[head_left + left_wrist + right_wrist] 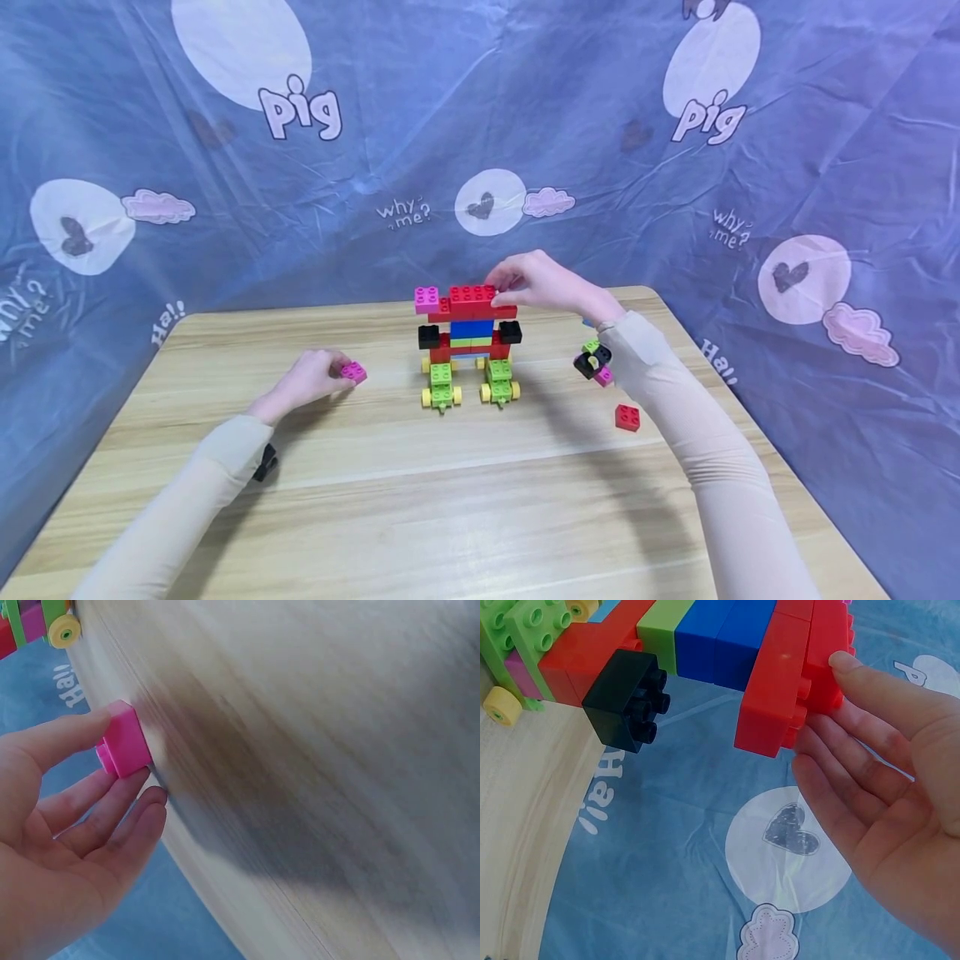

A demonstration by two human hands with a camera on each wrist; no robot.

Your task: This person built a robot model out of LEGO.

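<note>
A built figure of toy bricks stands on the wooden table, with lime wheeled feet, a blue middle and black bricks at both sides. My right hand is at its top. Thumb and fingers pinch the right end of the uppermost red brick, as the right wrist view also shows. A pink brick sits on the figure's left shoulder. To the left of the figure, my left hand pinches another pink brick between thumb and fingers, low over the table; whether it touches the wood I cannot tell.
A loose red brick lies right of the figure. Behind it is a small cluster of black, lime and pink bricks, partly near my right sleeve. A black piece lies beside my left sleeve. Blue printed cloth hangs around the table.
</note>
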